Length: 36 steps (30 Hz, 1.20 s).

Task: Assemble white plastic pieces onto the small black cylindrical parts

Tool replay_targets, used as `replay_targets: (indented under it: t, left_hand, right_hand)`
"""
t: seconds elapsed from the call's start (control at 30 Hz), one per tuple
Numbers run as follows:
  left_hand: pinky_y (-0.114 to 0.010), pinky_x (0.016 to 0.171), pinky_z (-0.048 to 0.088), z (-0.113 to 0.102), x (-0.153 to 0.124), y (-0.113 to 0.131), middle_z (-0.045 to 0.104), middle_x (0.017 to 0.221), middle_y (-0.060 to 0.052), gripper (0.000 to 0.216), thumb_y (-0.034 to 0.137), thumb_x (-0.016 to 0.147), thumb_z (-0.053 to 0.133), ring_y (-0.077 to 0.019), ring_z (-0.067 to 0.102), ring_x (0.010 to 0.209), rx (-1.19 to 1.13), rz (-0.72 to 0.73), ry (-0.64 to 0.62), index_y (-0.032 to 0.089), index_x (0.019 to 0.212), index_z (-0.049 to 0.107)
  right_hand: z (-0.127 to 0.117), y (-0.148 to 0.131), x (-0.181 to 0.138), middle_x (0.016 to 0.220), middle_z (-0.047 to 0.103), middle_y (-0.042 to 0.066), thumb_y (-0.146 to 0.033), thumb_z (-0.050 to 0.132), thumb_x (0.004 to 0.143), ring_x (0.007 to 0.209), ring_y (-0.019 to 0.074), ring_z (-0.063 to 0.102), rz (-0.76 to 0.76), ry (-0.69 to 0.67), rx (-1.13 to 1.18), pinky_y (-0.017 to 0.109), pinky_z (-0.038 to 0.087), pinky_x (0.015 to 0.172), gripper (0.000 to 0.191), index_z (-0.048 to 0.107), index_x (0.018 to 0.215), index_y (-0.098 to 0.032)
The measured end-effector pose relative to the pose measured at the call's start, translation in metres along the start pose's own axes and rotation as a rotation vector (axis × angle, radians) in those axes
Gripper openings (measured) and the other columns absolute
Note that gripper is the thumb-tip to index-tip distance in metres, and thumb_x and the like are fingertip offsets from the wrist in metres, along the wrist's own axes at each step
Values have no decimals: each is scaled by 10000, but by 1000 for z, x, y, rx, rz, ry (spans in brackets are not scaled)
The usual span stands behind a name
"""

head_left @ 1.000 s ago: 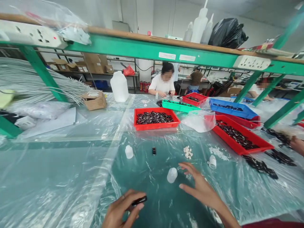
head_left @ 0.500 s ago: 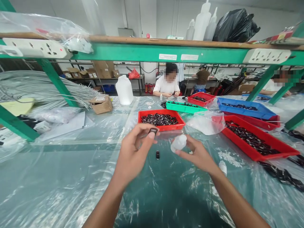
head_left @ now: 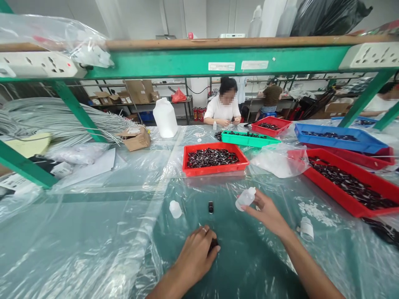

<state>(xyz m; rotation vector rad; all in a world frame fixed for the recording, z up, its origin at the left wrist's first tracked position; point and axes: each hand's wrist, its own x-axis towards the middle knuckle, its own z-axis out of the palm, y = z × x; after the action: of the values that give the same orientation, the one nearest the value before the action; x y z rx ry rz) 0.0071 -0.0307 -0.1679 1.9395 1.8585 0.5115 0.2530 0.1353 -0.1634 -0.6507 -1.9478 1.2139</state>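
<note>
My left hand (head_left: 197, 255) rests low on the plastic-covered table (head_left: 93, 232), fingers curled around a small black part (head_left: 213, 244) that shows only at its fingertips. My right hand (head_left: 267, 211) is raised a little to the right and grips a small translucent white bottle (head_left: 245, 198), tilted with its tip toward the left. A second black part (head_left: 211, 207) lies on the sheet between the hands. A small white bottle (head_left: 175, 209) stands to the left of it.
A red tray (head_left: 215, 167) of black parts sits ahead; a larger red tray (head_left: 349, 182), blue tray (head_left: 339, 141) and green tray (head_left: 246, 139) lie right. Another bottle (head_left: 307, 227) and white bits (head_left: 314, 209) lie right. Seated people work across the table. A green shelf frame (head_left: 199, 62) spans overhead.
My left hand has dropped from chest height down to the table with the black part. My right hand has lowered slightly, still holding the bottle it picked up a second ago.
</note>
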Motion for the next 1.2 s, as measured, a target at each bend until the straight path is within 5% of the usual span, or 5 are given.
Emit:
replay_targets:
  t: [0.3,0.53,0.63,0.9,1.2]
  left_hand:
    - [-454,924,677,-18,89,6,761,1286,-90,285,357,1072,760,-266,778,1079,252,-290,179,181,1294,729]
    - [-554,1036,638,-89,178,34,680,1476,-134,420,365,1069,757,-323,725,1251,292,-273,380,195,1441,663]
    - [-534,1014,646,-90,155,33,711,1419,-124,386,376,1073,753,-305,744,1203,242,-200,280,188,1403,682]
    - [-456,950,660,5,-16,-9,776,1217,-81,156,325,1038,797,-256,765,1089,-2,-93,15,182,1087,759]
    - [-208,499,551,-59,27,25,696,910,7,244,388,1084,739,-95,625,591,-608,116,374,154,1131,690]
  right_hand:
    - [3,25,-7,1287,699,94,-431,783,1115,1175,299,704,11,31,82,535,601,1065,348,688,1332,-176]
    - [5,31,-6,1318,690,100,-425,788,1113,1186,301,701,9,51,132,541,598,1074,355,685,1343,-175]
    - [3,27,-6,1288,697,94,-428,790,1111,1173,299,704,3,56,138,543,597,1072,357,686,1339,-173]
    - [2,11,-9,1293,683,94,-446,769,1122,1120,284,707,-29,63,164,500,627,1007,390,662,1391,-185]
    - [-8,-81,33,1332,679,107,-475,786,1101,1154,297,705,-226,-4,107,521,615,1033,469,623,1441,-197]
